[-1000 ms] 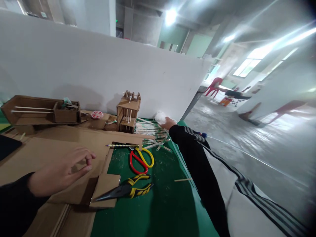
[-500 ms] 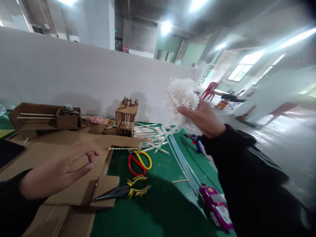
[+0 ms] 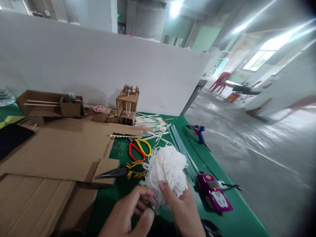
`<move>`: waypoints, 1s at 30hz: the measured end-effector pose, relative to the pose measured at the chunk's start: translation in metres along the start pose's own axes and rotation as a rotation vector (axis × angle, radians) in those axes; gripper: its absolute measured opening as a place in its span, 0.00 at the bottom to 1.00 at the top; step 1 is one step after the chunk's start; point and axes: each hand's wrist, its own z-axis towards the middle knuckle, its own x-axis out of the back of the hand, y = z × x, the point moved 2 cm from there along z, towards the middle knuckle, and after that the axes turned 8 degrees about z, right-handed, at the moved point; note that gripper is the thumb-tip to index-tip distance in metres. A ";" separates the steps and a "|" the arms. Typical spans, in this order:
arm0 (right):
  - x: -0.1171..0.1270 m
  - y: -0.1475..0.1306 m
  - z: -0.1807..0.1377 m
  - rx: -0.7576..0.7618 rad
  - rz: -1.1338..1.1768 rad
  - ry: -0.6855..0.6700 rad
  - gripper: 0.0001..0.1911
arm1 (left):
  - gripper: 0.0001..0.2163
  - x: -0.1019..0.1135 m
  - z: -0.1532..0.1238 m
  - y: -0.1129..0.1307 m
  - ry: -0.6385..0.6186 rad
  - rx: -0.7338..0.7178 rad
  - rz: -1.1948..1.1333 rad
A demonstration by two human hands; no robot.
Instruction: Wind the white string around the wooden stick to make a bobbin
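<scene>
A loose, tangled bundle of white yarn (image 3: 168, 164) is held up over the near part of the table. My right hand (image 3: 184, 205) grips it from below and the right, the thumb pressed on its near side. Just left of the bundle, my left hand (image 3: 130, 210) has loosely curled fingers with a gap to the thumb; whether its fingertips touch any strands I cannot tell. Behind the yarn lie long-nose pliers (image 3: 123, 171) with yellow-black handles, partly covered by it. Scissors (image 3: 140, 149) with red and yellow handles rest just beyond them.
Cardboard sheets (image 3: 61, 148) cover the left side of the green table (image 3: 237, 210). A cardboard structure (image 3: 127, 105) and a long cardboard box (image 3: 49, 105) stand along the white partition. Glue sticks (image 3: 181, 141), a blue glue gun (image 3: 198, 133) and a purple device (image 3: 214, 194) lie rightward.
My right hand has brought the yarn down and toward me from above the table's far right. My left hand has moved from over the cardboard to beside the yarn.
</scene>
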 end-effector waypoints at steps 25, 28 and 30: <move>0.024 0.032 -0.001 -0.133 0.277 0.139 0.29 | 0.11 0.013 0.016 0.031 0.155 0.272 0.087; 0.026 0.033 0.006 -0.078 0.242 0.163 0.27 | 0.13 0.013 0.013 0.030 0.129 0.253 0.009; 0.029 0.034 0.010 -0.032 0.199 0.174 0.25 | 0.15 0.013 0.011 0.029 0.080 0.196 -0.023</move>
